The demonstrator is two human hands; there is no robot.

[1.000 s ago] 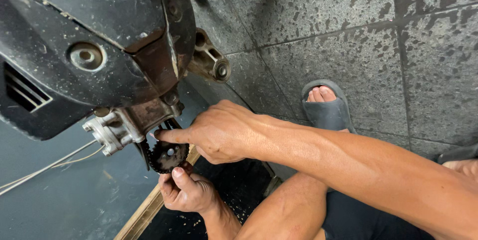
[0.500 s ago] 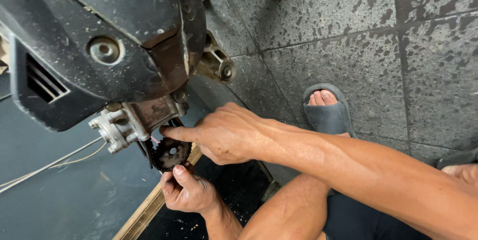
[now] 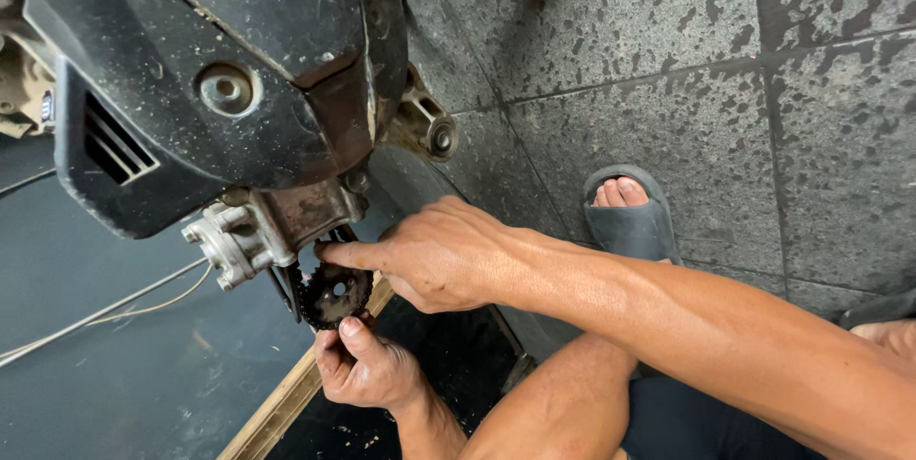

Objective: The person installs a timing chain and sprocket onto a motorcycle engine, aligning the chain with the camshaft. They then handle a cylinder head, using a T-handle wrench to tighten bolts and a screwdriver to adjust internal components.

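A dark toothed sprocket [image 3: 334, 294] with a chain around it sits under the rusty, silver-grey end of an engine head [image 3: 250, 231]. My right hand [image 3: 434, 255] reaches in from the right, its index finger stretched onto the sprocket's top edge and the other fingers curled behind it. From below, my left hand [image 3: 367, 369] presses its thumb against the sprocket's lower rim. The black plastic engine cover [image 3: 210, 69] hangs over both hands.
A round metal mount [image 3: 434, 134] sticks out beside the cover. Thin cables [image 3: 105, 312] run across the dark blue floor at left. A wooden strip [image 3: 277, 412] edges a black mat. My foot in a grey sandal [image 3: 630, 221] rests on speckled stone tiles [image 3: 763, 88].
The view has shifted, so the engine cover now fills more of the upper left. Both hands stay at the sprocket, and my right index finger now lies further over its top.
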